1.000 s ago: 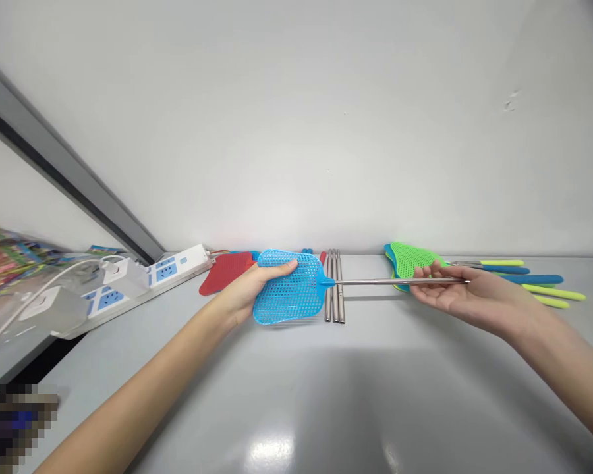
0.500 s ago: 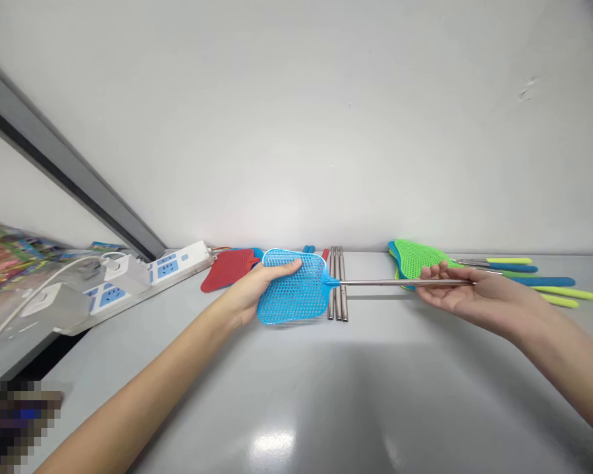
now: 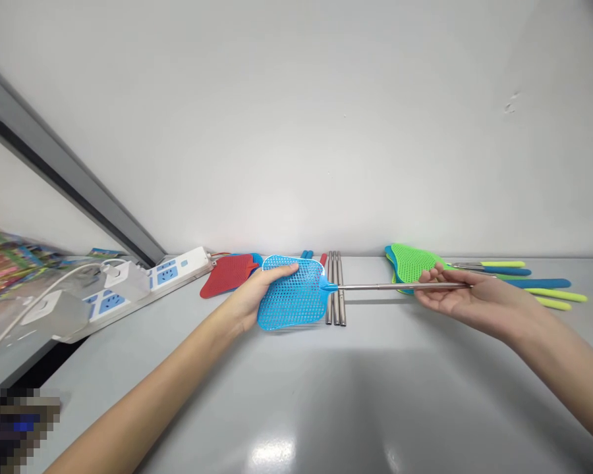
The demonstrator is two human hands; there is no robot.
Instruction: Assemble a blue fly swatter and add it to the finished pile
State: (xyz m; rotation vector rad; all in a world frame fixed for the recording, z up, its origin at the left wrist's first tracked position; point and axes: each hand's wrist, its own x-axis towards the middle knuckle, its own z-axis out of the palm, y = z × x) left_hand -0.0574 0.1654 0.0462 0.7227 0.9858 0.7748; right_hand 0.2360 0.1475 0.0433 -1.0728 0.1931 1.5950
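A blue fly swatter [image 3: 296,299] with a mesh head and a thin metal rod is held level above the table. My left hand [image 3: 250,299] pinches the left edge of its head, thumb on top. Palm up, my right hand [image 3: 454,289] is closed lightly around the rod, its fingertips curled. Behind that hand lie stacked swatters with a green head [image 3: 415,261] on top and yellow and blue handles. Whether the blue handle [image 3: 543,284] right of my wrist belongs to the held swatter, I cannot tell. Metal tubes [image 3: 336,306] lie side by side beneath the held rod.
A red swatter head [image 3: 230,275] lies at the left, over a blue one. Beside it a white power strip [image 3: 178,266] carries plugged-in chargers and a cable. Colourful plastic packages [image 3: 10,260] are at the far left. A white wall [image 3: 326,131] rises behind the grey table [image 3: 296,395].
The view has shifted slightly. Both hands keep the same grip on the blue fly swatter, with hardly any movement relative to the table.
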